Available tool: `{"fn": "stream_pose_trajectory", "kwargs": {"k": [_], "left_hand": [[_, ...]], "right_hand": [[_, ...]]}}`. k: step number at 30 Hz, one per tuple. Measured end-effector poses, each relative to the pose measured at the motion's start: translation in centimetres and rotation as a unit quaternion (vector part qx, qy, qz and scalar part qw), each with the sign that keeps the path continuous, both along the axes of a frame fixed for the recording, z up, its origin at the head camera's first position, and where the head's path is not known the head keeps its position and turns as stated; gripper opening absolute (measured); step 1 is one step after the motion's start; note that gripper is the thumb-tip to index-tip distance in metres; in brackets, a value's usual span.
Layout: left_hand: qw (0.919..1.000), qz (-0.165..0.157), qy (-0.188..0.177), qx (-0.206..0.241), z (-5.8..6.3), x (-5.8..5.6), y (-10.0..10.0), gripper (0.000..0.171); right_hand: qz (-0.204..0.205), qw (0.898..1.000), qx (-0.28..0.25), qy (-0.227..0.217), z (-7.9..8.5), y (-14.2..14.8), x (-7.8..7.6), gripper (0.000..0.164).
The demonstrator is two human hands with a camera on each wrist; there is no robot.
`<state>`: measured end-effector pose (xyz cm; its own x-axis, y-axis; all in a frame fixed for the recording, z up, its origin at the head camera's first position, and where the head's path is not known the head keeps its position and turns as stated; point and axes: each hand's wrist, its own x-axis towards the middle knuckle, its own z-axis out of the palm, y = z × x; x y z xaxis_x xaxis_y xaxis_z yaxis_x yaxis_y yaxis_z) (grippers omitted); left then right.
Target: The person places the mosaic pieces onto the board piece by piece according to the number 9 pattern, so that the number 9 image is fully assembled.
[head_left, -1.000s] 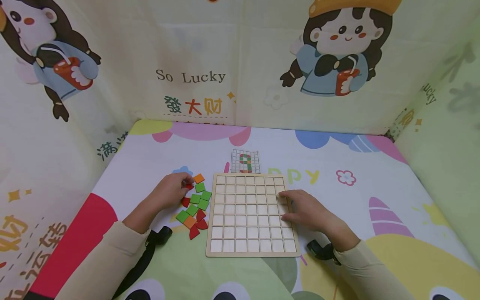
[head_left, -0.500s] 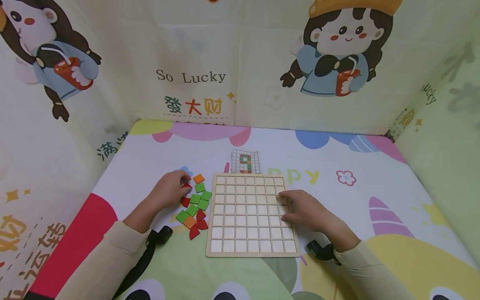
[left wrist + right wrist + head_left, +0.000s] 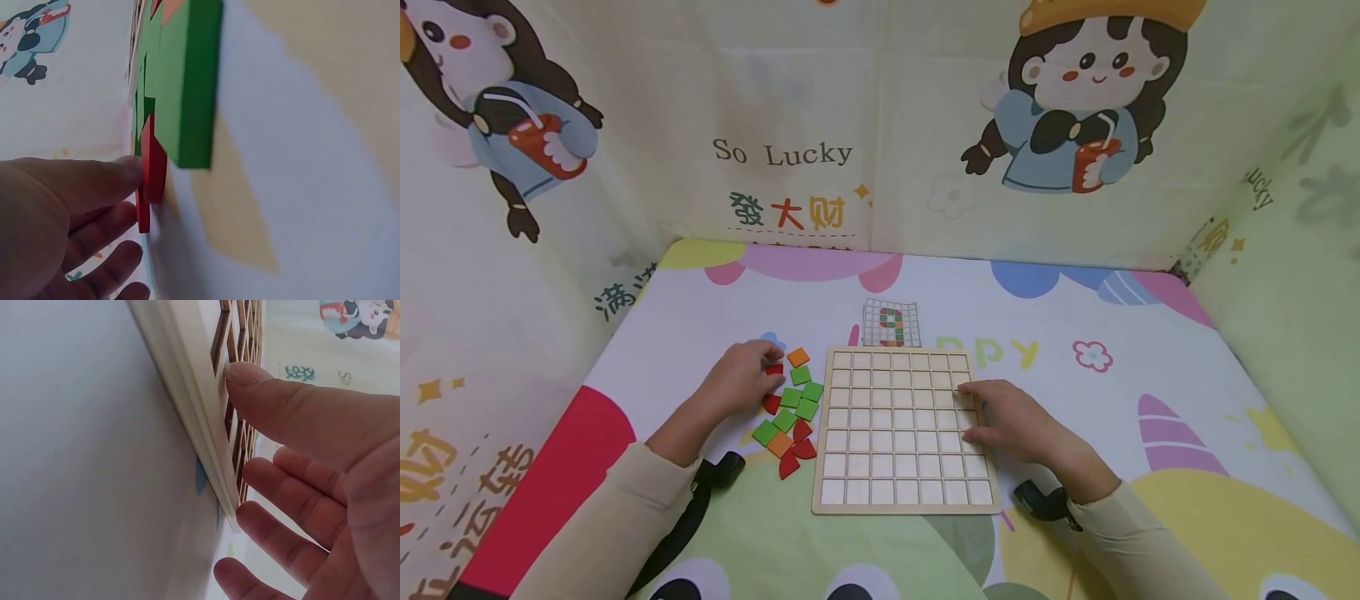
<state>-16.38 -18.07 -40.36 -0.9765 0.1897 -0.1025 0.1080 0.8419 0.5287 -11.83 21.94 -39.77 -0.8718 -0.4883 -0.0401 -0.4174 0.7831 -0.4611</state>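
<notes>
My left hand [image 3: 741, 379] is at the far left end of a loose group of tiles. Its thumb and forefinger pinch a small red tile [image 3: 773, 369], seen edge-on as a thin red strip [image 3: 143, 219] in the left wrist view. Close by lie another red tile [image 3: 771, 404] with a curved side and a green tile [image 3: 801, 375]. My right hand [image 3: 1018, 421] rests on the right edge of a wooden grid board [image 3: 907, 509], thumb and fingertips on its rim, fingers loosely spread. The board's square cells hold no tiles.
Several green tiles [image 3: 790, 398], orange squares [image 3: 778, 444] and red quarter-round tiles [image 3: 803, 449] lie left of the board. Behind it is a gridded paper card [image 3: 890, 321] with a coloured 9-like figure. A printed cloth [image 3: 1120, 325] covers the table, and patterned curtains [image 3: 925, 217] surround it.
The red tile between the left thumb and forefinger has turned slightly, with that hand shifting a little. The right hand and the board stay where they were.
</notes>
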Motion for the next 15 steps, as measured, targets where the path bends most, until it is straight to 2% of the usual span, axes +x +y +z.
{"fn": "stream_pose_trajectory", "kwargs": {"k": [6,15], "left_hand": [[0.9998,-0.011,0.013,-0.007,-0.01,0.12,0.05,0.027],[0.9996,-0.009,-0.019,0.018,0.07,0.1,0.0,0.029]], "right_hand": [[0.005,1.0,-0.001,0.004,-0.03,0.08,-0.02,0.057],[0.009,1.0,-0.007,0.004,-0.17,0.16,-0.03,0.057]]}}
